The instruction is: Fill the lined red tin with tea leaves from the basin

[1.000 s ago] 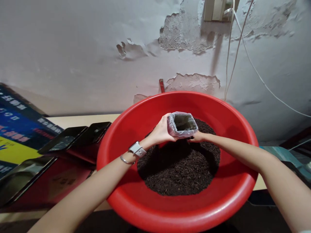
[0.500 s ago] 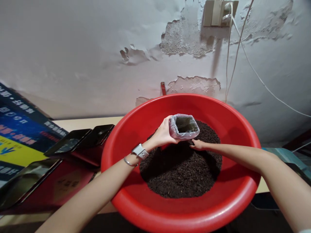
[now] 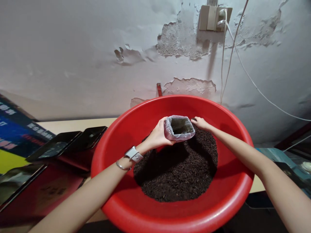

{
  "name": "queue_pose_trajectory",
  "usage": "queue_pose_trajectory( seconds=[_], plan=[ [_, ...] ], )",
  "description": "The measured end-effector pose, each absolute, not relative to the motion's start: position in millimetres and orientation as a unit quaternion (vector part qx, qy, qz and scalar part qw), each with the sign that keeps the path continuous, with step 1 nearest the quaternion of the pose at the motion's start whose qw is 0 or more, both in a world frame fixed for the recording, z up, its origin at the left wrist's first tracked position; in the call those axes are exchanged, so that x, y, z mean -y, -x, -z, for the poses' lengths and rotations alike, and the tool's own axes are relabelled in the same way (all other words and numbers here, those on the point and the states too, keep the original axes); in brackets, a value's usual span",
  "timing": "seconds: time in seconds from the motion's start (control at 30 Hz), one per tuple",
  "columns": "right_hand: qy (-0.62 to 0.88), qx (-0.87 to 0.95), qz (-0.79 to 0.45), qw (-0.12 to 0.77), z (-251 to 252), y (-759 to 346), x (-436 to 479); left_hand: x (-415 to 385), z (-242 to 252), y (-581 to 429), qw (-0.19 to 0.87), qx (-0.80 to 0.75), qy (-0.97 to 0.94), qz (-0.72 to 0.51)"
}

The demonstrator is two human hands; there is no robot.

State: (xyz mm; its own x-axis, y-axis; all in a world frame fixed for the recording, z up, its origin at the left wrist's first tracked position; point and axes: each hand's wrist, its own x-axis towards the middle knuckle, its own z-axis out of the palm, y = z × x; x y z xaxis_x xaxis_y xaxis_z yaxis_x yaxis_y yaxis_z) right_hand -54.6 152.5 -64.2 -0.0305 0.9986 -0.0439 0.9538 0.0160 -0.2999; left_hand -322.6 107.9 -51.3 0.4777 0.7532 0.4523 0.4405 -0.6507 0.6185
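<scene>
My left hand [image 3: 159, 134] grips a red tin [image 3: 163, 148] from its left side, tilted over the basin. A clear plastic bag [image 3: 181, 136] lines the tin and folds over its squarish mouth; the inside looks dim. Just right of that mouth is my right hand [image 3: 201, 124], its fingers curled closed. Something dark shows at the fingertips, too small to make out. Below both hands lies a heap of dark loose tea leaves [image 3: 175, 178] in a big red plastic basin [image 3: 170, 221]. A white watch and a bracelet are on my left wrist.
Several open red tins [image 3: 55, 191] with plastic liners stand left of the basin, beside a printed blue and yellow box [image 3: 21, 129]. The pale tabletop [image 3: 77, 124] runs behind, against a peeling wall. White cables [image 3: 222, 64] hang from a wall socket [image 3: 215, 18].
My right hand has risen from the tea heap, below the tin's mouth, to beside its right rim, and its fingers are now curled. The left hand keeps its hold. The view has shifted slightly.
</scene>
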Motion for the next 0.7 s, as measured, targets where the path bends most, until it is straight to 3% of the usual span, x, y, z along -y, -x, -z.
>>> queue_pose_trajectory(
  seconds=[0.13,0.37,0.53,0.7],
  plan=[
    [0.646,0.724,-0.071,0.232,26,68,-137,-109,53,323,0.214,-0.363,-0.831,-0.362],
    [0.505,0.837,-0.027,0.207,24,125,-101,-112,56,323,0.215,-0.362,-0.834,-0.355],
    [0.416,0.857,-0.126,0.275,25,124,-102,-109,53,321,0.216,-0.356,-0.837,-0.355],
    [0.49,0.746,-0.196,0.405,9,96,-115,-104,45,319,0.223,-0.336,-0.835,-0.374]
  ],
)
